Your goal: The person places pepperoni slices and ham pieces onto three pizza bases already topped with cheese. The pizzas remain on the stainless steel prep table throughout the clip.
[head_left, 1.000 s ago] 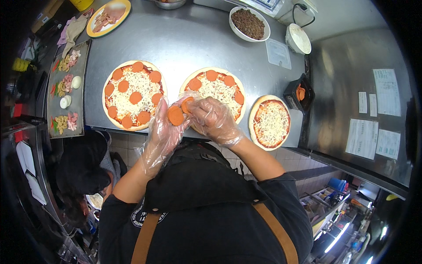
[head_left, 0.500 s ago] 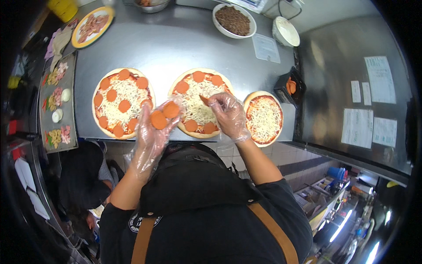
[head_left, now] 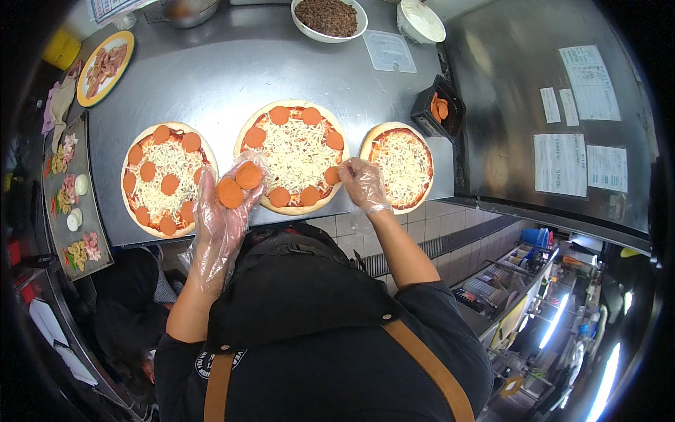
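Note:
Over the near-left edge of the middle pizza [head_left: 292, 158], my left hand [head_left: 223, 211] in a clear plastic glove holds pepperoni slices [head_left: 230, 193]. Two show side by side on its fingers; any underneath are hidden. My gloved right hand [head_left: 363, 184] is at that pizza's right edge, fingers pinched at the rim of a pepperoni slice [head_left: 332, 175] lying on the cheese. Several more slices ring this pizza. The left pizza [head_left: 165, 183] carries slices around its edge and in its middle. On the right pizza [head_left: 401, 169] only sauce and shredded cheese show.
A black container [head_left: 438, 112] holds more pepperoni at right. Behind stand a bowl of ground meat [head_left: 325, 17], a white bowl [head_left: 422, 21] and a clear lid [head_left: 389, 51]. A bacon plate [head_left: 105, 68] and a topping tray [head_left: 98, 232] are left. A person [head_left: 123, 309] is low at left.
The pepperoni slice held by my right hand has gone down onto the middle pizza's right side. My left hand still holds its slices. The whole view has shifted.

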A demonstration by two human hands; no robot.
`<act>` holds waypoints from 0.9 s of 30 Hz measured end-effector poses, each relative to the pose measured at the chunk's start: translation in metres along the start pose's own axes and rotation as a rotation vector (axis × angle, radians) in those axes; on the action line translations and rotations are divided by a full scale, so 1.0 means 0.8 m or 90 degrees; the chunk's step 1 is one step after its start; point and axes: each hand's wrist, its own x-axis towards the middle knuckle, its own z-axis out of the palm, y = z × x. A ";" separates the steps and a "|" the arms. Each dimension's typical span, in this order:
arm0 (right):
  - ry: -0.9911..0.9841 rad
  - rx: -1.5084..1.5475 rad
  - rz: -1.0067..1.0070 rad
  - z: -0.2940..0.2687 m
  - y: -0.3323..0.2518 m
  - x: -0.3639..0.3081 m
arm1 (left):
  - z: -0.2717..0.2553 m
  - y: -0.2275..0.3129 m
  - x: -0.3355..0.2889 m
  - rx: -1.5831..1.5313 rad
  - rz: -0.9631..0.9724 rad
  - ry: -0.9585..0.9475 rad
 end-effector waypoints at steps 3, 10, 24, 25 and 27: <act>0.054 -0.047 -0.045 0.004 -0.008 0.000 | 0.003 0.000 0.000 0.032 0.009 0.016; 0.111 -0.023 -0.264 -0.033 -0.100 -0.028 | 0.009 -0.008 -0.004 0.036 -0.005 -0.026; 0.010 0.057 -0.528 -0.026 -0.189 -0.016 | 0.028 -0.015 -0.015 0.054 -0.046 -0.079; -0.003 0.068 -0.501 -0.023 -0.185 -0.014 | 0.025 -0.016 -0.014 0.067 -0.046 -0.082; -0.030 0.089 -0.447 -0.017 -0.179 -0.011 | 0.023 -0.017 -0.015 0.085 -0.045 -0.079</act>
